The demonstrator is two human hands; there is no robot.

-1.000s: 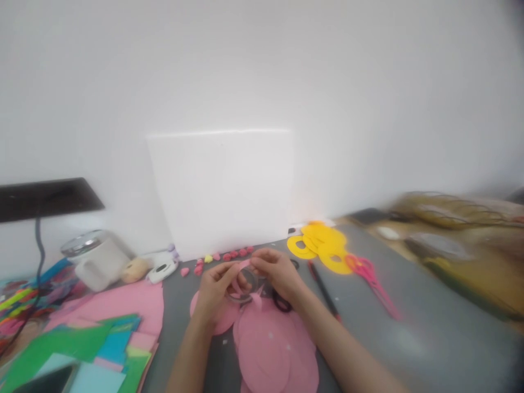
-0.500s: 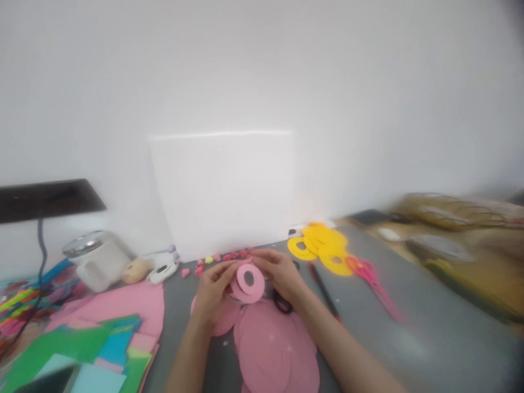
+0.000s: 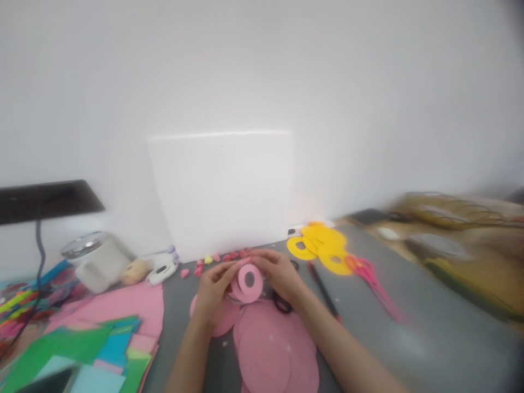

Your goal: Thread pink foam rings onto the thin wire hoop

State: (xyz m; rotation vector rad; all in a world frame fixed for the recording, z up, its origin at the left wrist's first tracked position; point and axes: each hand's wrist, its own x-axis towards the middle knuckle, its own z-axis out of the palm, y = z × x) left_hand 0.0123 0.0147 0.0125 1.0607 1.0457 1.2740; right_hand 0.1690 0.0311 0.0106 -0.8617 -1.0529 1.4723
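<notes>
Both hands meet over the table, holding a pink paper ring with a round hole in it. My left hand pinches its left upper edge. My right hand grips the top right edge with closed fingers. The ring looks doubled or curled over, but blur hides how. Below lie several pink paper discs in an overlapping pile, and another pink disc is partly under my left hand. Black-handled scissors rest beneath my right wrist, partly covered.
Yellow paper rings, pink scissors and a dark pencil lie to the right. Small heart beads line the back by a white board. A white mug and coloured paper sheets are at left.
The pink ring has turned very slightly in my fingers. Both hands keep their hold in nearly the same place.
</notes>
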